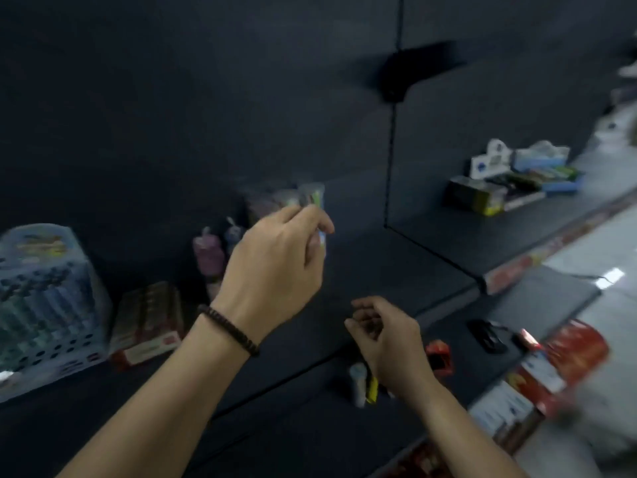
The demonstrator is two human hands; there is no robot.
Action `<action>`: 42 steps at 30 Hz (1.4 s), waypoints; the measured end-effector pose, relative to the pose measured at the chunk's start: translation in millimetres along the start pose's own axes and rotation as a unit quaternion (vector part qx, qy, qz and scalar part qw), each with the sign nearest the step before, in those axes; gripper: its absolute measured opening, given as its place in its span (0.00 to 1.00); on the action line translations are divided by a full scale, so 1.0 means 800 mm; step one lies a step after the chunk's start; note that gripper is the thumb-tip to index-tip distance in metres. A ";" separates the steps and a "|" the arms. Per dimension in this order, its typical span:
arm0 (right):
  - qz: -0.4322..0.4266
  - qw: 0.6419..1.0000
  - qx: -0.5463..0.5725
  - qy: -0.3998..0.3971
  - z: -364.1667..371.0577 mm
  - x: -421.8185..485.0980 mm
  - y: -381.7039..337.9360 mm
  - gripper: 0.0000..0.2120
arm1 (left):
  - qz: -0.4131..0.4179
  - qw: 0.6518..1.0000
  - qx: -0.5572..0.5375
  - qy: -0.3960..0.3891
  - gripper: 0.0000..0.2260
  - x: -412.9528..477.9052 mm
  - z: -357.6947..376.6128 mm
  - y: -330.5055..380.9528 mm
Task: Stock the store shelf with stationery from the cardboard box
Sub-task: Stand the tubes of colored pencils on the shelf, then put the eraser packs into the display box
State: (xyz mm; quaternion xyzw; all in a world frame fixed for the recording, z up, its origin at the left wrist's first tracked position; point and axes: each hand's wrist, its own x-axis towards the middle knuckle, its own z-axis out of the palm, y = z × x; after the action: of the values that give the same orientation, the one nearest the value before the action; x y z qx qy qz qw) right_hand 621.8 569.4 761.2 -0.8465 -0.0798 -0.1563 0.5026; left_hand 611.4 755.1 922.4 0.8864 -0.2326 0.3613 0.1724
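My left hand, with a dark bead bracelet at the wrist, is raised over the black shelf and pinches a small clear packet of stationery with green and blue inside. My right hand hovers lower, near the shelf's front edge, its fingers loosely curled with nothing visible in them. Just below that hand a small grey tube and a yellow item lie on the lower ledge. The frame is blurred. The cardboard box is not in view.
A plastic-wrapped basket of pens and a red-and-white carton stand at the left. Small bottles sit behind my left hand. More boxed goods fill the right shelf bay. Red packages lie at lower right.
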 end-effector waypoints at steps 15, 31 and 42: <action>0.507 0.849 -0.146 0.021 -0.284 -0.467 0.247 0.15 | 0.292 0.781 -0.102 -0.542 0.11 -0.268 0.314 0.365; 0.758 0.628 0.090 0.153 -0.448 -0.905 0.674 0.18 | 0.178 0.601 -0.106 -0.772 0.09 -0.618 0.658 0.748; 0.767 0.596 0.160 0.176 -0.336 -1.008 1.091 0.22 | -0.023 0.564 -0.094 -0.820 0.11 -0.926 0.948 0.820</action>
State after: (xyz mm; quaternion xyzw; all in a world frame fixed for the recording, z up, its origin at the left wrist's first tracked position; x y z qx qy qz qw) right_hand 71.0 -69.0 -118.2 -0.4581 0.6650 0.1555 0.5689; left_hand 217.2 63.1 -36.8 0.7856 -0.2860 -0.5487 -0.0015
